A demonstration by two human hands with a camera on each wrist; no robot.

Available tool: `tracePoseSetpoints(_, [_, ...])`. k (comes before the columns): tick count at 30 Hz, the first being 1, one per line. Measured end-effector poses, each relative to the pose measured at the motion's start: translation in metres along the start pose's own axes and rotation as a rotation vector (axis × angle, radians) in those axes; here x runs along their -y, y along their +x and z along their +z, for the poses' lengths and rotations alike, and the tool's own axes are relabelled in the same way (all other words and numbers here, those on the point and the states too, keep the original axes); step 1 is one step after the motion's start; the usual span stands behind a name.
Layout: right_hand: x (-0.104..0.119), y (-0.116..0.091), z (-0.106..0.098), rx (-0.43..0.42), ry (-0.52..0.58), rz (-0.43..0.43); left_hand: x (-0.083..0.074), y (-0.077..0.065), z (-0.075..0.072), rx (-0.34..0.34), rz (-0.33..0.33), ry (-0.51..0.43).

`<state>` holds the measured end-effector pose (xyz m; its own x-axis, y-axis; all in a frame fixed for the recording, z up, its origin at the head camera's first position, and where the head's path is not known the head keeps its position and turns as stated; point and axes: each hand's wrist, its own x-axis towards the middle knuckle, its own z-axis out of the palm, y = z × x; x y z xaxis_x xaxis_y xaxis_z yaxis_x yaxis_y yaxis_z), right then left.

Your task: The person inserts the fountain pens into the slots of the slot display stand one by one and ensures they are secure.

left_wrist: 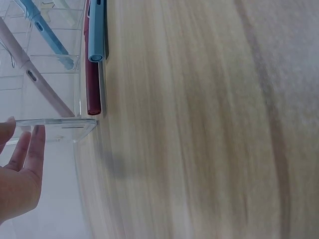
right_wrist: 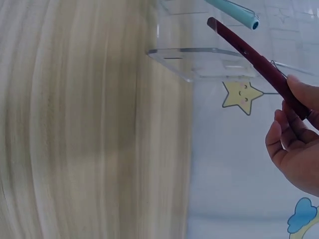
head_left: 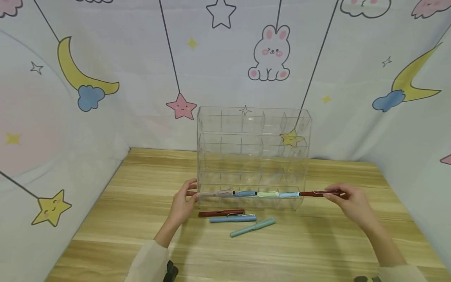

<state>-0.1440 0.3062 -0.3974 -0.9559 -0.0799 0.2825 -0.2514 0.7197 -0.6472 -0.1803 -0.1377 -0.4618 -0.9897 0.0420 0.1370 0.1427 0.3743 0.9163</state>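
My left hand (head_left: 182, 201) rests its fairly straight fingers against the left side of a clear acrylic rack (left_wrist: 55, 122), thumb near the front edge. With thumb and fingers, my right hand (head_left: 350, 199) pinches a dark red pen (right_wrist: 264, 64) by its clip end. That pen is level at the rack's right end, its free end pointing left beside a light blue pen (head_left: 289, 194). Along the bottom tier also lie a pinkish-beige pen (left_wrist: 35, 74), a blue pen (head_left: 246, 193) and a pale green pen (head_left: 268, 194).
Before the rack on the wooden table (head_left: 299, 250) lie another dark red pen (head_left: 218, 213), another blue pen (head_left: 232, 219) and a grey-green pen (head_left: 253, 227). Behind hangs a white cloth (head_left: 141, 78) with cartoon prints. The rack's upper tiers have clear dividers.
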Motion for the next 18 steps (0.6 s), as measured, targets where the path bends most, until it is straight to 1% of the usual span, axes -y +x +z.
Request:
tracePoseSetpoints(4, [0.000,0.003,0.016,-0.026,-0.016,-0.034,0.000,0.000,0.000,-0.001,-0.001,0.005])
tracePoseSetpoints(9, [0.002,0.007,0.033,-0.034,-0.030,-0.032,0.000,0.000,0.000,-0.007,-0.002,0.014])
tracePoseSetpoints(12, [0.004,0.009,0.040,-0.032,-0.043,-0.031,0.001,0.000,0.000,-0.008,-0.004,0.013])
tracePoseSetpoints(18, [0.005,0.011,0.050,-0.053,-0.020,-0.033,0.001,0.000,0.001,-0.011,-0.003,0.011])
